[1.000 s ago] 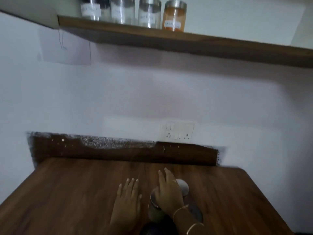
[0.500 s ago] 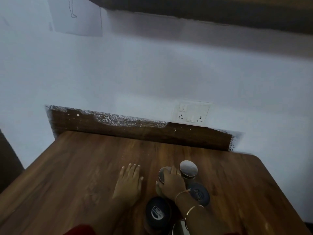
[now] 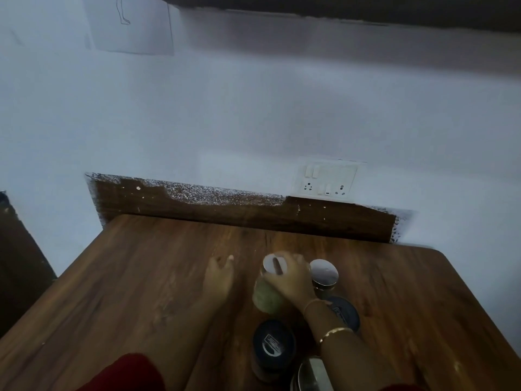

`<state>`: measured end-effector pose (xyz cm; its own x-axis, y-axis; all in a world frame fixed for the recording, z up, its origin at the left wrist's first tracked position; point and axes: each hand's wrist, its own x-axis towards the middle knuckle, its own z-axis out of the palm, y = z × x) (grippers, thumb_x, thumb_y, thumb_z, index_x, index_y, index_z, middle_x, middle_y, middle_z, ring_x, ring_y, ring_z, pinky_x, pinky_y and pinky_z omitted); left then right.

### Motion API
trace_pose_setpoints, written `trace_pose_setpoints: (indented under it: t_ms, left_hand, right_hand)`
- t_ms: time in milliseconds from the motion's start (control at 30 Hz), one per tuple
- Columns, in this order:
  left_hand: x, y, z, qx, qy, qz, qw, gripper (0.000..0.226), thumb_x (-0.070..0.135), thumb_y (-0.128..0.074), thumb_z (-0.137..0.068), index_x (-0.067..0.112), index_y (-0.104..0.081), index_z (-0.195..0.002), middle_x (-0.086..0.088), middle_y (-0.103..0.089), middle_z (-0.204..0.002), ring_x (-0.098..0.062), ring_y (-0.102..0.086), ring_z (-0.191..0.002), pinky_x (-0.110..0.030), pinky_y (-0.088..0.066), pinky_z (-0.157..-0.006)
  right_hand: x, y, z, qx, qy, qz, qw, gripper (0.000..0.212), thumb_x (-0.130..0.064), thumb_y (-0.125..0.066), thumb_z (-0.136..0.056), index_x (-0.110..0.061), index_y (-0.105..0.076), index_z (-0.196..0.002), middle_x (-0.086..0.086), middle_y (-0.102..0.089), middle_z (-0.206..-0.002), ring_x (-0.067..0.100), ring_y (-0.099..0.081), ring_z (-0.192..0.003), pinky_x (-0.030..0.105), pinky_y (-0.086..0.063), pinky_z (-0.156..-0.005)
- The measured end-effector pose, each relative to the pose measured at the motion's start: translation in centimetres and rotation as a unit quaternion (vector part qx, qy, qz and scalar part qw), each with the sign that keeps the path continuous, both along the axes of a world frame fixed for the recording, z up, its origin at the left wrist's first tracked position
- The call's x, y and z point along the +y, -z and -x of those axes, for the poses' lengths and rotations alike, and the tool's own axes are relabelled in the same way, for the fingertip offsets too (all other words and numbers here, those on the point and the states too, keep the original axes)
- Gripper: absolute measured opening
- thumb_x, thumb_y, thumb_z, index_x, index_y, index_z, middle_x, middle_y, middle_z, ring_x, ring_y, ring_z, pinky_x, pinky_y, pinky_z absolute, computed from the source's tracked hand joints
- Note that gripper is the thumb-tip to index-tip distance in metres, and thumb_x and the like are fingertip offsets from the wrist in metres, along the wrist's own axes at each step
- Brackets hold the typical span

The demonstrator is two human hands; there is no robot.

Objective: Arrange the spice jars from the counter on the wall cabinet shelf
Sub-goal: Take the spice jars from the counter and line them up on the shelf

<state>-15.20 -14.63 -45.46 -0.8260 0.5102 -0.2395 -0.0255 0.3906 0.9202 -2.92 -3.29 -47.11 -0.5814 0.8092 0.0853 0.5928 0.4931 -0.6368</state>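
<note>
Your view has dropped. The tabletop (image 3: 141, 292) now fills the frame, and the shelf (image 3: 338, 9) is only a dark underside along the top edge. Half a second ago your right hand (image 3: 287, 280) lay over the green jar (image 3: 266, 300). Now it is wrapped around the jar from above. The jar is blurred and shows more of its side, so the lift has probably begun, next to the steel-lid jar (image 3: 324, 273). One more jar is on its way to the shelf. Its long axis runs base to lid, roughly upright with the lid up. The blur hides any slight lean. Your left hand (image 3: 218, 277) holds nothing; its fingers have gone from flat to loosely curled.
</note>
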Motion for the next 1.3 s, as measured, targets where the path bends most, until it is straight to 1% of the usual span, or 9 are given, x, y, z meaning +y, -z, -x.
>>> trace_pose_setpoints:
  t_ms: [100,200,300,433,667,833,933,1033,1300]
  left_hand:
    - [0.2,-1.8,0.5,-0.211,-0.036,-0.107,0.971,0.041,0.039,-0.041,-0.099,0.011,-0.051,-0.127,-0.012,-0.058,-0.102,-0.025,-0.057,-0.091,-0.035,-0.047,-0.081]
    - [0.3,-3.0,1.1,-0.392,-0.012,-0.192,0.900,0.059,0.051,-0.037,-0.096,0.008,-0.040,-0.136,-0.018,-0.051,-0.128,-0.038,-0.048,-0.119,-0.044,-0.038,-0.103]
    - [0.7,-4.0,2.2,-0.470,0.055,-0.192,0.860,0.082,0.066,-0.037,-0.086,0.006,-0.035,-0.141,-0.026,-0.039,-0.142,-0.050,-0.031,-0.132,-0.056,-0.025,-0.111]
    - [0.8,-7.2,2.9,-0.505,0.182,-0.239,0.809,0.085,0.071,-0.037,-0.082,0.001,-0.050,-0.129,-0.031,-0.052,-0.125,-0.053,-0.046,-0.119,-0.064,-0.035,-0.099]
    - [1.3,-12.5,2.7,-0.470,0.202,-0.361,0.780,0.079,0.067,-0.034,-0.088,0.006,-0.042,-0.138,-0.031,-0.052,-0.130,-0.048,-0.063,-0.100,-0.054,-0.053,-0.082]
    - [1.0,-16.1,0.9,-0.400,0.217,-0.422,0.784,0.073,0.065,-0.027,-0.091,0.011,-0.045,-0.137,-0.024,-0.060,-0.123,-0.035,-0.067,-0.099,-0.049,-0.053,-0.085]
    - [0.5,-17.9,-0.1,-0.340,0.205,-0.451,0.800,0.065,0.061,-0.024,-0.094,0.015,-0.049,-0.133,-0.019,-0.063,-0.120,-0.030,-0.067,-0.098,-0.047,-0.054,-0.086]
    - [-0.1,-19.5,-1.1,-0.271,0.174,-0.471,0.821,0.058,0.057,-0.024,-0.096,0.016,-0.054,-0.123,-0.017,-0.062,-0.120,-0.028,-0.064,-0.100,-0.046,-0.053,-0.087]
    - [-3.1,-22.4,-3.3,-0.078,0.117,-0.507,0.850,0.068,0.067,-0.028,-0.086,0.019,-0.032,-0.134,-0.004,-0.056,-0.124,-0.015,-0.060,-0.110,-0.035,-0.052,-0.093]
  right_hand:
    - [0.0,-3.7,1.1,0.092,-0.023,0.033,0.995,0.046,-0.038,-0.071,-0.076,-0.033,-0.055,-0.119,-0.001,-0.045,-0.126,0.020,-0.042,-0.119,0.037,-0.041,-0.101]
    - [-0.2,-7.4,1.9,0.194,-0.063,0.063,0.977,0.036,-0.030,-0.071,-0.075,-0.040,-0.058,-0.108,-0.003,-0.049,-0.122,0.017,-0.048,-0.116,0.031,-0.045,-0.094]
    - [-0.7,-10.9,2.4,0.257,-0.107,0.093,0.956,0.033,-0.022,-0.071,-0.074,-0.035,-0.062,-0.103,0.000,-0.053,-0.123,0.015,-0.050,-0.114,0.019,-0.042,-0.086]
    - [-1.5,-14.8,2.8,0.297,-0.171,0.080,0.936,0.033,-0.023,-0.067,-0.073,-0.032,-0.063,-0.104,0.000,-0.059,-0.122,0.010,-0.053,-0.111,0.016,-0.043,-0.086]
    - [-2.5,-19.2,3.9,0.415,-0.127,0.062,0.899,0.036,-0.015,-0.066,-0.087,-0.020,-0.055,-0.122,-0.007,-0.059,-0.115,-0.006,-0.059,-0.098,0.014,-0.049,-0.085]
    - [-4.0,-21.6,5.0,0.502,-0.095,0.106,0.853,0.047,-0.029,-0.064,-0.088,-0.028,-0.040,-0.128,-0.010,-0.054,-0.113,0.014,-0.059,-0.111,0.035,-0.051,-0.095]
    - [-4.7,-23.5,5.2,0.551,-0.094,0.117,0.821,0.044,-0.034,-0.066,-0.085,-0.028,-0.043,-0.122,0.001,-0.053,-0.120,0.026,-0.062,-0.111,0.036,-0.057,-0.083]
    - [-5.1,-25.6,5.3,0.573,-0.119,0.128,0.801,0.057,-0.048,-0.069,-0.069,-0.026,-0.047,-0.116,0.014,-0.053,-0.127,0.025,-0.068,-0.097,0.029,-0.057,-0.066]
    - [-6.3,-30.1,6.1,0.566,-0.283,0.199,0.749,0.115,-0.069,-0.074,-0.052,0.008,-0.041,-0.132,0.020,-0.062,-0.106,0.032,-0.064,-0.087,0.041,-0.051,-0.078]
